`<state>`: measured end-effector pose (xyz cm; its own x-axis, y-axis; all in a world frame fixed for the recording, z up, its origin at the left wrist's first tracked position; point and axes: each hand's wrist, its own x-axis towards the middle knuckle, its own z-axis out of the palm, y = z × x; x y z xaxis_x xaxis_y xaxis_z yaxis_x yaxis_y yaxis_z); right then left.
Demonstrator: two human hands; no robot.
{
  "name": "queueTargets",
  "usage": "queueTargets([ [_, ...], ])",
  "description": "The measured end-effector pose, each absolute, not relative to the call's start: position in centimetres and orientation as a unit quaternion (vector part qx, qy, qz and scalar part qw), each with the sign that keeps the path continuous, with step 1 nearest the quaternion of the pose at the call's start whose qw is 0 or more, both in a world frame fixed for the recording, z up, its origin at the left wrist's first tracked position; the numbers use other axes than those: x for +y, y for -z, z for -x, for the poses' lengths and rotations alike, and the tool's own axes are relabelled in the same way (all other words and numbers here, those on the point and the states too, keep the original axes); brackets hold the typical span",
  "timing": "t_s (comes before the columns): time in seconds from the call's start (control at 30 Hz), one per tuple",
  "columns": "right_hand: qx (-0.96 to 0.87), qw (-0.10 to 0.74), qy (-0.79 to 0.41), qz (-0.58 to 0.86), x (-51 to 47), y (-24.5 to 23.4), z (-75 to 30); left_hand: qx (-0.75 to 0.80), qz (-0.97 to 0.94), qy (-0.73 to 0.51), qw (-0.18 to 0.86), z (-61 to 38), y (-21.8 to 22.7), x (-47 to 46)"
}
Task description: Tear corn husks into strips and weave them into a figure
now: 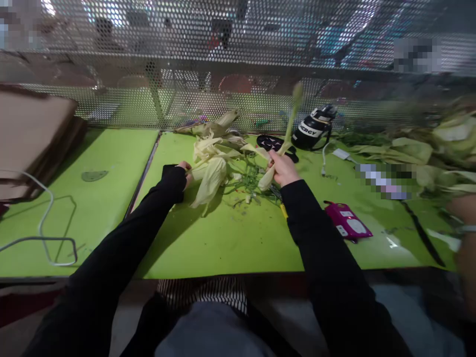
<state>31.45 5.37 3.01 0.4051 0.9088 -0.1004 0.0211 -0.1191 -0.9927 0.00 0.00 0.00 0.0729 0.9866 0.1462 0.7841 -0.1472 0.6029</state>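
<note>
My right hand (284, 169) is closed around a pale green stalk of corn husk (290, 126). Its long end points up and away, and a few husk leaves hang below the fingers. At the left edge of a heap of corn husks (211, 176), my left hand (187, 172) has its fingers closed on a pale husk leaf; the sleeve partly hides this hand. Between the hands lie thin green stems (251, 178) and small pale scraps. A tool with a yellow handle (283, 210) shows partly beside my right sleeve.
A black bottle (312, 128) and a black patterned object (275, 144) are at the back. To the right lie a magenta device (347, 221), a white cable (324, 158) and more husks (409, 151). Brown cardboard (33, 134) and bent wire (46, 238) are left. Another person's arm (466, 238) is far right.
</note>
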Motion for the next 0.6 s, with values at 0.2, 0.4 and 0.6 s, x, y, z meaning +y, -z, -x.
queueTargets([
  [0.2, -0.402, 0.509, -0.502, 0.572, 2.4, -2.9, -29.5, 0.625, -0.704, -0.273, 0.199, 0.2, 0.0, -0.2],
  [0.4, -0.432, 0.508, -0.506, 0.547, 0.5, -3.2, -29.5, 0.612, -0.733, -0.243, 0.171, 0.0, -0.2, -0.5],
  [0.6, -0.465, 0.472, -0.443, 0.604, 2.2, -1.7, -29.8, 0.618, -0.753, -0.199, 0.106, -0.2, 0.3, -0.6],
])
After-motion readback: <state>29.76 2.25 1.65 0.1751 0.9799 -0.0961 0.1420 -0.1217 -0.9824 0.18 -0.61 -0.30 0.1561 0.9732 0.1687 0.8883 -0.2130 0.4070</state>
